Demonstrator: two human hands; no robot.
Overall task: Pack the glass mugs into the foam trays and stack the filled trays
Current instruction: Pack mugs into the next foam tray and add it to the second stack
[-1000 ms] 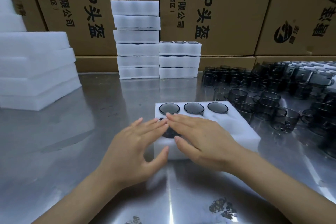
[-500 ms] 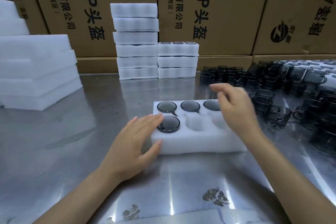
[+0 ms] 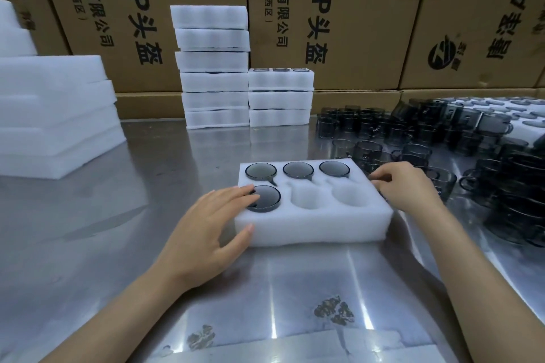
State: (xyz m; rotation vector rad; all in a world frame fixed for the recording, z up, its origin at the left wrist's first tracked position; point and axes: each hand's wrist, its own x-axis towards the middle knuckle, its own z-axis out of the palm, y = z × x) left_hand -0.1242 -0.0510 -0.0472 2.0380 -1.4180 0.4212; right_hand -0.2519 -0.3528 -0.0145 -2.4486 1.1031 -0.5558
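A white foam tray (image 3: 318, 227) lies on the steel table in front of me. Three dark glass mugs fill its back row (image 3: 298, 170), and another mug (image 3: 267, 197) sits in the front-left pocket. The two other front pockets (image 3: 306, 200) are empty. My left hand (image 3: 206, 233) rests flat on the tray's front-left corner, its fingertips touching the front-left mug. My right hand (image 3: 408, 186) is just past the tray's right edge among the loose mugs (image 3: 413, 132), fingers curled; what lies under them is hidden.
Two stacks of foam trays (image 3: 213, 82) (image 3: 280, 97) stand at the back against cardboard boxes (image 3: 295, 9). A pile of foam sheets (image 3: 53, 115) sits at the left. Many loose mugs crowd the right side.
My right hand lifted off the tray, swung right and came down beside its right edge among the loose mugs. The left hand stayed on the tray's front-left corner.
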